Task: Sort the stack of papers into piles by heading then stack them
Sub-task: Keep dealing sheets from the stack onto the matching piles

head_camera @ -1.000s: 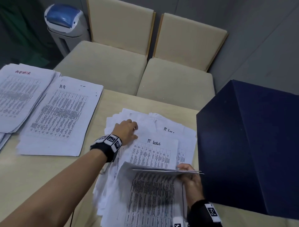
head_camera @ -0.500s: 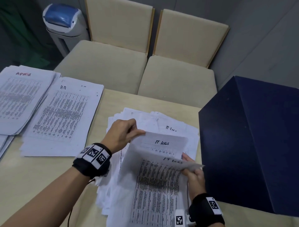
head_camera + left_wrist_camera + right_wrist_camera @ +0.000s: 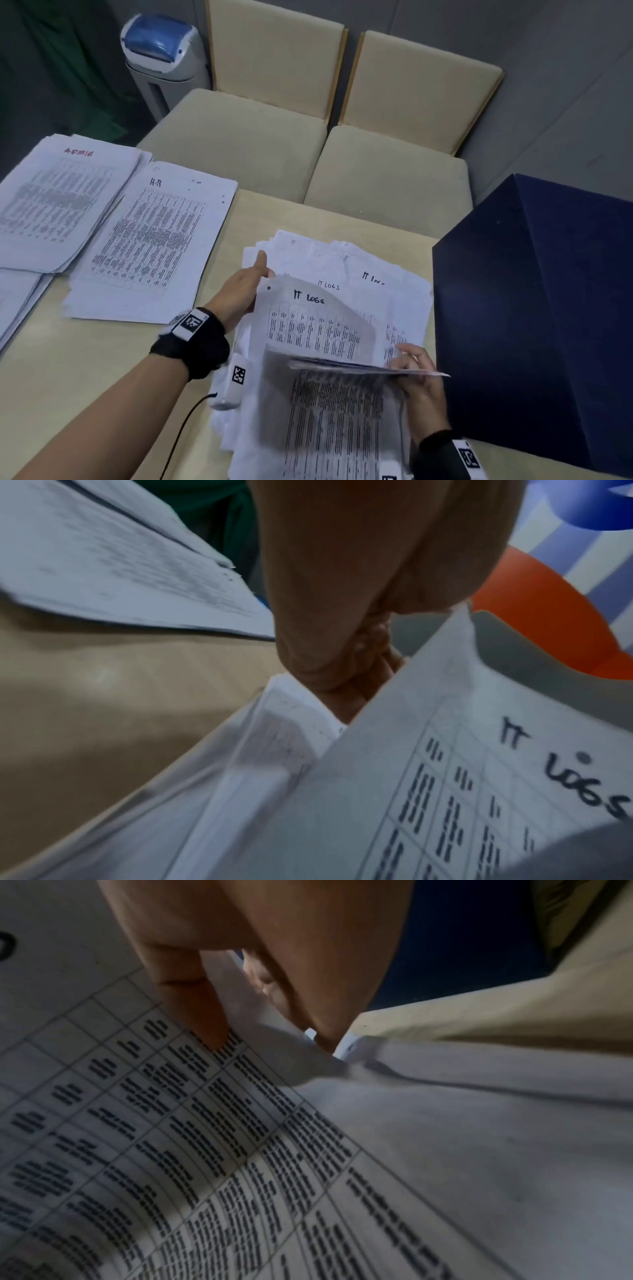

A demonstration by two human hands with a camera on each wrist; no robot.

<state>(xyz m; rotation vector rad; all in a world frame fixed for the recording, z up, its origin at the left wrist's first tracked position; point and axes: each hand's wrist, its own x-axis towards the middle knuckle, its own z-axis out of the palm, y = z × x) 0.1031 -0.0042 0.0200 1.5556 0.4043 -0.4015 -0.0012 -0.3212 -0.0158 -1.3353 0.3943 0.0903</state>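
**IT LOGS sheet coming off the held stack**

At the bottom of the head view, the right hand (image 3: 419, 387) grips the near stack (image 3: 329, 421), thumb on top and fingers curled under its right edge; the wrist view shows that thumb pressed on the printed grid. The top pages bow up in a fan just in front of it.

Just beyond, the left hand (image 3: 245, 291) pinches the upper left corner of one sheet (image 3: 308, 318) headed "IT LOGS", with one finger pointing straight up the frame. A second ago this hand lay flat on the loose pile; half a second ago it had only begun to lift the corner. Now the sheet stands peeled up and curved, nearly clear of the stack. I take that as a sheet read, matched and about to be dropped.

Behind it, at centre frame, lies the IT pile (image 3: 359, 270), ragged, with the same heading showing on two pages. That is surely where this sheet belongs, so the move is short.

Further up and left on the counter (image 3: 113, 356) sit the HR pile (image 3: 150, 246) and, at the left edge, the ADMIN pile (image 3: 58, 198), both fairly thick. A dark blue box (image 3: 537, 308) fills the right side. Two chairs (image 3: 342, 144) stand beyond the counter.

Sorting looks well on, yet the held stack remains, and final stacking has not begun.
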